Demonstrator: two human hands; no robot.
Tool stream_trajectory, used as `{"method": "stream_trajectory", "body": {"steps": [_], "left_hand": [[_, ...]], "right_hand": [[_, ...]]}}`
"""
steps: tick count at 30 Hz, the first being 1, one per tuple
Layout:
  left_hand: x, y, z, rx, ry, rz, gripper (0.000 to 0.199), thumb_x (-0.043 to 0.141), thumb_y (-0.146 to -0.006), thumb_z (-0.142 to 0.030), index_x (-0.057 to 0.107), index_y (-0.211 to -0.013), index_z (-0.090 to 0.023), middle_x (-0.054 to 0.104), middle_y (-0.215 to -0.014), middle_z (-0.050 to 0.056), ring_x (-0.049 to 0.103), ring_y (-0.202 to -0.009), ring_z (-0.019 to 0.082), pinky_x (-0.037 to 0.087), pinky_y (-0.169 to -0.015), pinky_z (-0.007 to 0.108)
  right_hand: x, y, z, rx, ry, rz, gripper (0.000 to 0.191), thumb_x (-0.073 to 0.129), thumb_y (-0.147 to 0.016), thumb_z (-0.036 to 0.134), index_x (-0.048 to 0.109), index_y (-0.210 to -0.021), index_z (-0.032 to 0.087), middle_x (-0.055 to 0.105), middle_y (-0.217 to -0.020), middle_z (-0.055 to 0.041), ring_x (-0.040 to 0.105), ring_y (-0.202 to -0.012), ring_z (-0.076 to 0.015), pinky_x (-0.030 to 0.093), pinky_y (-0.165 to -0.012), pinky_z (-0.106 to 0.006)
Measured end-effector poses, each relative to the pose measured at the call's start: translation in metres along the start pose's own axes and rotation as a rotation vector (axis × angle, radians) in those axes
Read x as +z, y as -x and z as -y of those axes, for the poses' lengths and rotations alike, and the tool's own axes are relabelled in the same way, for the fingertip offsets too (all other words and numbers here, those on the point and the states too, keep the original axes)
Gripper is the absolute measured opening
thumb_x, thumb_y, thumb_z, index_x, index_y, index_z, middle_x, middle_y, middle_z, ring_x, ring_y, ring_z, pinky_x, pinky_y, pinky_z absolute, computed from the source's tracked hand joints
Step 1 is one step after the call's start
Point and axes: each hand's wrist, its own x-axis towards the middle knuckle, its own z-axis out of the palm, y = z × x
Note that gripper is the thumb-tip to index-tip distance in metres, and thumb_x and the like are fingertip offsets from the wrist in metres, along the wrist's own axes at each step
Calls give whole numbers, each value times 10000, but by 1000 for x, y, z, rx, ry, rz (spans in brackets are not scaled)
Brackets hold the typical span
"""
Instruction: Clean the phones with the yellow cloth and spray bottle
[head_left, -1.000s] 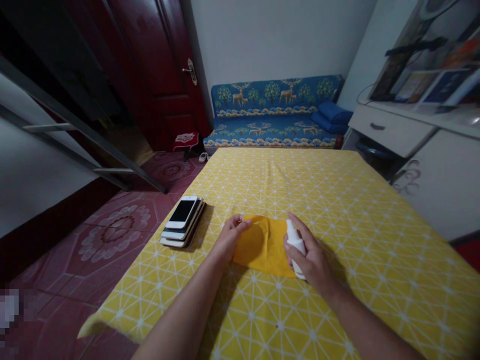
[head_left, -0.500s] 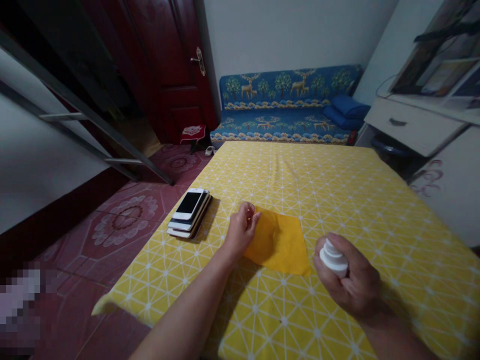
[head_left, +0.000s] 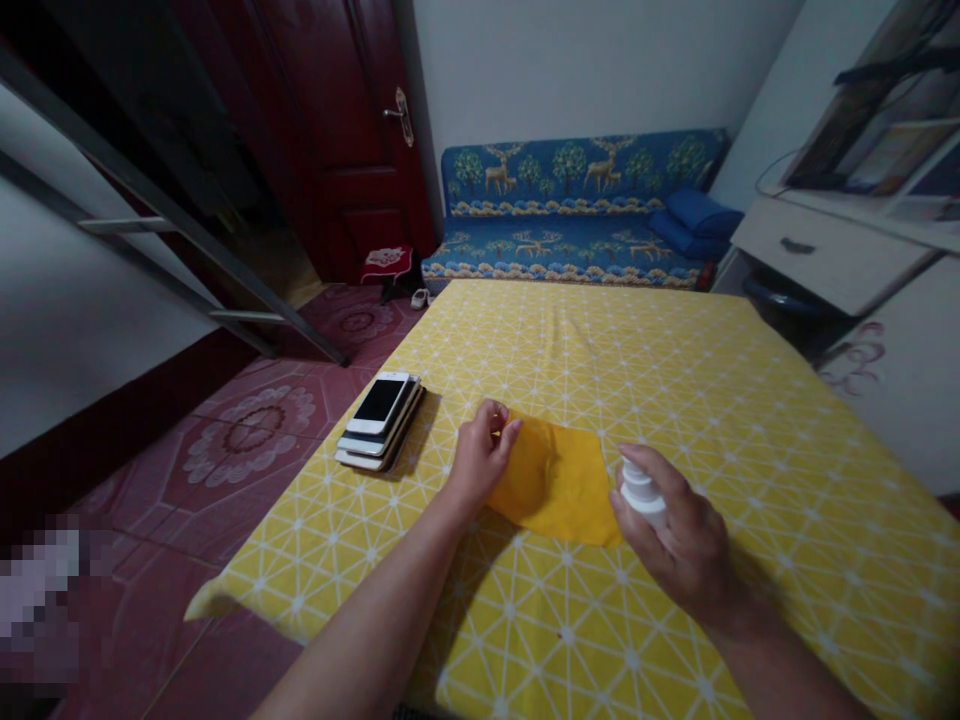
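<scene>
My left hand (head_left: 484,450) pinches the left edge of an orange-yellow cloth (head_left: 574,485), which stretches out to the right just above or on the table; I cannot tell whether it touches. In my right hand (head_left: 682,540) is a white spray bottle (head_left: 643,492), gripped upright with a finger at its nozzle top. The bottle is beside the cloth's right edge, and its lower part is hidden by my fingers. To the left of my left hand lies a stack of several phones (head_left: 380,402), the top one white with a dark screen.
A yellow tablecloth with white lines (head_left: 637,370) covers the table. Beyond it stands a blue patterned sofa (head_left: 555,240), with a red-topped stool (head_left: 388,262) near the door. A metal ladder (head_left: 191,240) leans at the left, a white cabinet (head_left: 806,250) at the right.
My right hand has moved left and slightly up with the spray bottle, closer to the cloth. My left hand keeps its hold on the cloth in nearly the same place.
</scene>
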Motion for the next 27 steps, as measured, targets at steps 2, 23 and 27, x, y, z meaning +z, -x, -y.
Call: {"method": "stream_trajectory", "body": {"steps": [2, 23, 27], "left_hand": [[1, 0, 0, -8, 13, -8, 221, 567, -888, -383, 448, -817, -211, 481, -658, -53, 426, -530, 77, 300, -517, 197], [0, 0, 0, 8, 52, -18, 205, 561, -902, -344, 433, -816, -209, 475, -689, -49, 439, -542, 73, 307, -498, 189], [0, 0, 2, 14, 42, -26, 196, 560, -905, -336, 437, -822, -208, 475, -692, -52, 435, -534, 73, 313, -498, 194]], "right_hand": [[0, -1, 2, -9, -3, -39, 595, 592, -905, 159, 395, -1450, 295, 690, -1192, -102, 714, -971, -235, 617, -787, -353], [-13, 4, -33, 74, 127, -157, 551, 676, -856, 265, 501, -1377, 235, 722, -1113, -101, 729, -859, -236, 604, -692, -327], [-23, 11, -54, 88, 133, -138, 496, 685, -850, 293, 542, -1320, 229, 729, -1024, -89, 720, -814, -227, 595, -690, -327]]}}
